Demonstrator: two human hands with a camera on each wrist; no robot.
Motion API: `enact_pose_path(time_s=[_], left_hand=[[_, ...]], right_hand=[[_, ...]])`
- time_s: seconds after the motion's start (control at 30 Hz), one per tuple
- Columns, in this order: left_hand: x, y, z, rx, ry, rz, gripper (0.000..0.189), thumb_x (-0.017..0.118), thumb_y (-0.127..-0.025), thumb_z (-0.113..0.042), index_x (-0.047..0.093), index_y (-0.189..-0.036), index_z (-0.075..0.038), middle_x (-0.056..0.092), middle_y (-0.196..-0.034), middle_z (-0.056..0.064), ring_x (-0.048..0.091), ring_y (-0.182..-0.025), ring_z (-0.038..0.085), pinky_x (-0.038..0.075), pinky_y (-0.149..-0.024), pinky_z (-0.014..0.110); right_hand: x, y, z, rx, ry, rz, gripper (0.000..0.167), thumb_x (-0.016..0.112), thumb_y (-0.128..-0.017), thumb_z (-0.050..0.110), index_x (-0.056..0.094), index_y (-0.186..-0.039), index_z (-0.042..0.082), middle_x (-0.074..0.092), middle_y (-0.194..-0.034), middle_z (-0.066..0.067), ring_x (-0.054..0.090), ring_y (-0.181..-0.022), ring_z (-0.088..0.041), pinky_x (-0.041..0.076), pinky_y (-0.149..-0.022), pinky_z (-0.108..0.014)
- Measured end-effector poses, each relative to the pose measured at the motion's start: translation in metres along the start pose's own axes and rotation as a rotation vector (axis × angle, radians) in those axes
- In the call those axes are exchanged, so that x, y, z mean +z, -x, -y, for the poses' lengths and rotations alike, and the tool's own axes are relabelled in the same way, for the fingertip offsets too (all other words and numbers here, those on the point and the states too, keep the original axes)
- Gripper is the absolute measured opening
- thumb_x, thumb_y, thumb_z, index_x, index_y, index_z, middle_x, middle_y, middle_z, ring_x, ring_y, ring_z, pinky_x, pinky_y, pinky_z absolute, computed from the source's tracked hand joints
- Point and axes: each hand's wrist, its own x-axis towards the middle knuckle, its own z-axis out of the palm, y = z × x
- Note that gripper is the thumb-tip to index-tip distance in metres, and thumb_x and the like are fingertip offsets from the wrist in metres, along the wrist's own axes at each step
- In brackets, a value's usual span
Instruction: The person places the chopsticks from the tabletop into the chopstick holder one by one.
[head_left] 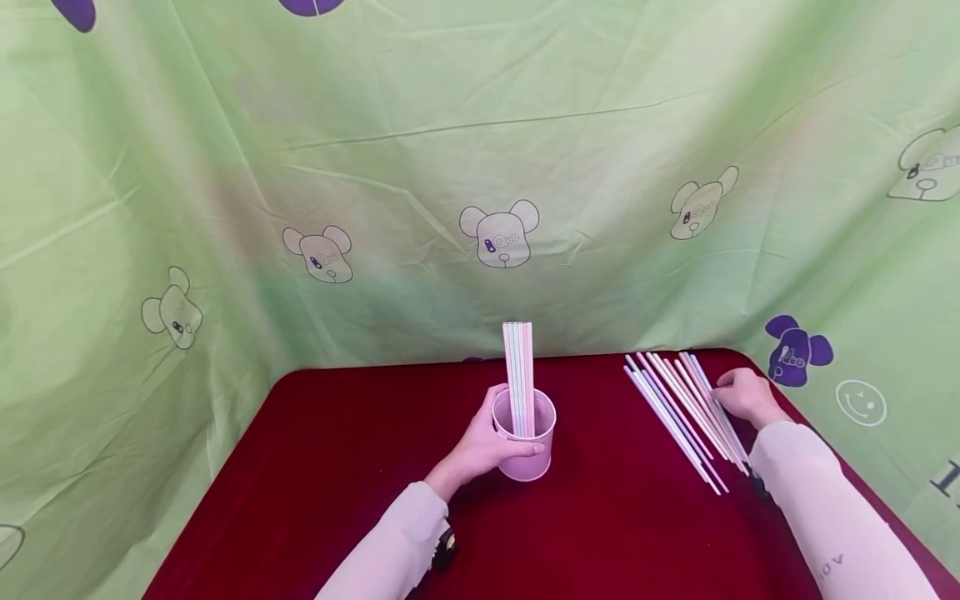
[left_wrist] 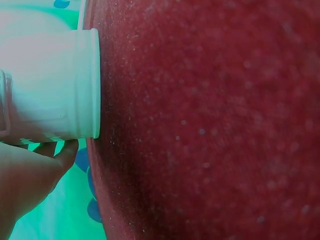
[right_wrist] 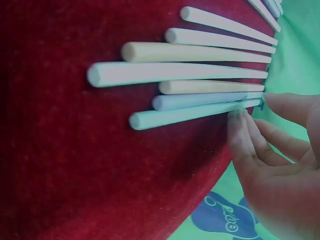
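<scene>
My left hand (head_left: 480,446) grips a pale pink cup (head_left: 527,461) at the middle of the table, its thumb across the front. A bundle of pastel chopsticks (head_left: 519,367) stands upright in the cup. In the left wrist view the cup (left_wrist: 50,85) appears sideways, with fingers along its lower side. On the right lie several loose pastel chopsticks (head_left: 678,408), side by side. My right hand (head_left: 744,396) is at their right edge. In the right wrist view its thumb and fingertips pinch the outermost pale green chopstick (right_wrist: 175,115) near its far end.
A dark red cloth (head_left: 360,467) covers the table. Green curtains (head_left: 405,167) printed with bear heads hang behind it and along both sides. The right hand is close to the table's right edge.
</scene>
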Motion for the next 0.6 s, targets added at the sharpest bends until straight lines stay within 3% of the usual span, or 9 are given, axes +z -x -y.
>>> enact_pose_path(time_s=[0.37,0.6], left_hand=[[0.002,0.000,-0.002,0.002,0.014,0.015,0.095,0.095,-0.068,-0.019,0.040,-0.145,-0.026,0.059,-0.131,-0.002,0.058,-0.118,0.016,0.046,-0.106,0.048],[0.001,0.001,-0.004,-0.008,0.014,0.001,0.096,0.095,-0.066,-0.018,0.040,-0.144,-0.027,0.058,-0.132,-0.002,0.057,-0.119,0.016,0.046,-0.107,0.050]], right_hand=[[0.012,0.006,-0.020,0.044,-0.065,-0.091,0.028,0.068,-0.089,0.010,0.067,-0.097,-0.016,0.069,-0.095,-0.033,0.057,-0.097,-0.059,0.041,-0.088,-0.063],[0.014,0.001,-0.022,0.017,-0.057,-0.074,0.025,0.071,-0.088,0.012,0.069,-0.093,-0.013,0.072,-0.087,-0.026,0.058,-0.095,-0.057,0.044,-0.085,-0.061]])
